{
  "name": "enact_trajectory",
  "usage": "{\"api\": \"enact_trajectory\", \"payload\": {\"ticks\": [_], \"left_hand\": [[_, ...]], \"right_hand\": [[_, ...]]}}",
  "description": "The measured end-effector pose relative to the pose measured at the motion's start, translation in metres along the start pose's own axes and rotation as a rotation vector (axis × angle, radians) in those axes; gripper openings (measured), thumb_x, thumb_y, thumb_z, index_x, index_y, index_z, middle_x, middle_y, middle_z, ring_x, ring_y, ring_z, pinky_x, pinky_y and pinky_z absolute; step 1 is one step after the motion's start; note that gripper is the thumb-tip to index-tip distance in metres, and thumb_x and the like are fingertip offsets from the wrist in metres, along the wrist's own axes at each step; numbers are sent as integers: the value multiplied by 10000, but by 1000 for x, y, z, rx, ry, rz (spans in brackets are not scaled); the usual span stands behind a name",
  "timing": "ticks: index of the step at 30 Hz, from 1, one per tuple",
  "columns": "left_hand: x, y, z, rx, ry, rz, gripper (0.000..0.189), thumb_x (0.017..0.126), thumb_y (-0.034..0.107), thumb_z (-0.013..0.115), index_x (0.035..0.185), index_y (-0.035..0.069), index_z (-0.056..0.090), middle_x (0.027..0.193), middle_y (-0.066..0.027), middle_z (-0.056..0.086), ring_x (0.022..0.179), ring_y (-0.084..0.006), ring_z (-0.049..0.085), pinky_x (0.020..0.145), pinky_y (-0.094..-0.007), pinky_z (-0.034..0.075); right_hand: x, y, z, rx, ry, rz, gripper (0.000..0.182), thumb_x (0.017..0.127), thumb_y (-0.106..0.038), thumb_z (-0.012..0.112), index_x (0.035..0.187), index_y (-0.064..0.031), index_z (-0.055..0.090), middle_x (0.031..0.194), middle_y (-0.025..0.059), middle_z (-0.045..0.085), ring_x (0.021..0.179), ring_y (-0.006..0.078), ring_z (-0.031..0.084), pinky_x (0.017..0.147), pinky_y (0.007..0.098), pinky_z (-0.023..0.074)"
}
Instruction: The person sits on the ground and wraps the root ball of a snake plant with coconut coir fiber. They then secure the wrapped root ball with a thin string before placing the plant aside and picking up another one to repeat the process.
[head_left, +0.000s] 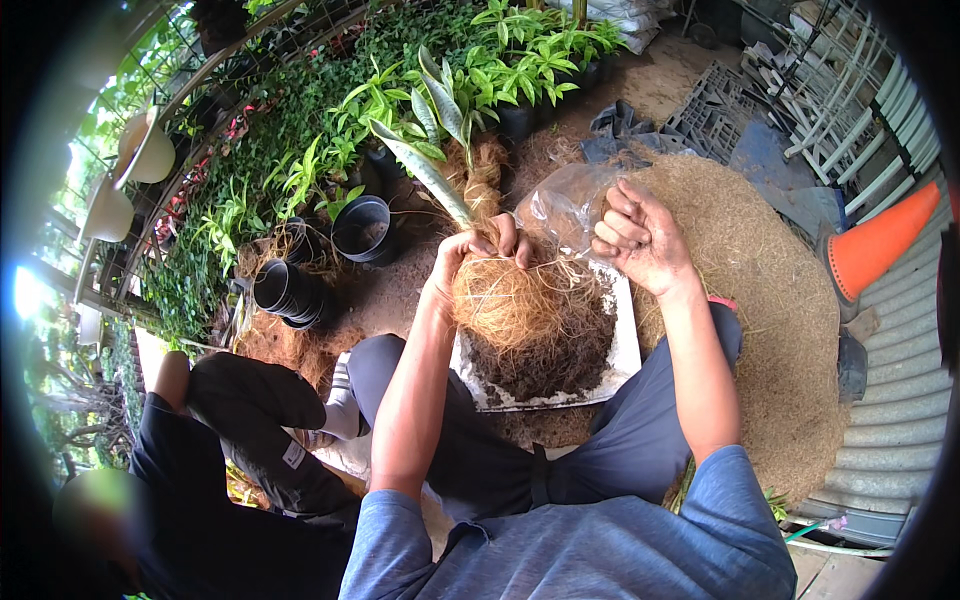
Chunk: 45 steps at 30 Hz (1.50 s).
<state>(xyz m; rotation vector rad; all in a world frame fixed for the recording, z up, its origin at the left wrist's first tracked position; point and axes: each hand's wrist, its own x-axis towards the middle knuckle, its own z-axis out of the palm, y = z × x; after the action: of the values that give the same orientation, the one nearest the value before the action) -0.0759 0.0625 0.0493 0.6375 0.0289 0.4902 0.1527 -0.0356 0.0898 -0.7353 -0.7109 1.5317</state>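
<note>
My left hand (487, 246) grips the neck of a ball of brown coconut fibre (506, 300), wrapped around the base of a snake plant (427, 176). The long variegated leaf leans up and to the left. Pale strands cross the ball and trail off its right side. To the right, my right hand (637, 236) is raised with its fingers curled; whether a thin strand is pinched in them cannot be made out. A clear plastic bag (559, 202) lies behind that hand. Below the ball, a white tray (628, 319) holds dark soil (540, 367).
Stacked black pots (289, 292) and a black pot (364, 229) stand at left. Another fibre-wrapped plant (480, 176) is behind the ball. Husk material (765, 300) is heaped at right, near an orange cone (885, 240). A person in dark clothes (247, 540) sits close at left.
</note>
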Motion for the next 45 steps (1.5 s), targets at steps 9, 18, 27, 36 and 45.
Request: {"api": "enact_trajectory", "payload": {"ticks": [9,18,27,36,45], "left_hand": [[-2,2,7,-37,-35,45,195,657,258,497,702,81,429,698,-112,505,858,-322,481,741,-461,453],[-6,4,13,12,-11,102,198,670,275,501,684,93,425,663,-78,492,875,-324,503,753,-436,462],[-5,3,6,-29,-70,114,186,655,234,492,684,60,433,693,-116,509,849,-321,499,753,-430,447],[-6,-1,10,-54,-89,12,200,649,248,491,677,55,444,672,-127,514,814,-321,492,732,-427,442],[-14,7,13,-61,-83,49,204,619,240,491,671,46,455,631,-125,510,839,-336,498,789,-432,433]], "right_hand": [[-1,21,15,-707,85,-90,84,907,-123,628,976,-76,614,847,-37,612,749,37,548,657,206,453],[-5,25,32,-768,-128,-10,149,843,-113,718,957,-48,649,726,-38,602,664,21,541,601,188,433],[-4,28,29,-526,-107,-125,81,858,-103,672,900,-34,669,765,-27,617,698,53,552,672,218,455],[1,32,14,-66,-57,-1,162,869,-210,632,849,-49,618,725,-10,567,632,102,528,643,227,451],[-7,-18,-40,281,458,-329,199,875,-287,603,922,-93,597,720,-9,552,706,148,528,713,363,454]]}}
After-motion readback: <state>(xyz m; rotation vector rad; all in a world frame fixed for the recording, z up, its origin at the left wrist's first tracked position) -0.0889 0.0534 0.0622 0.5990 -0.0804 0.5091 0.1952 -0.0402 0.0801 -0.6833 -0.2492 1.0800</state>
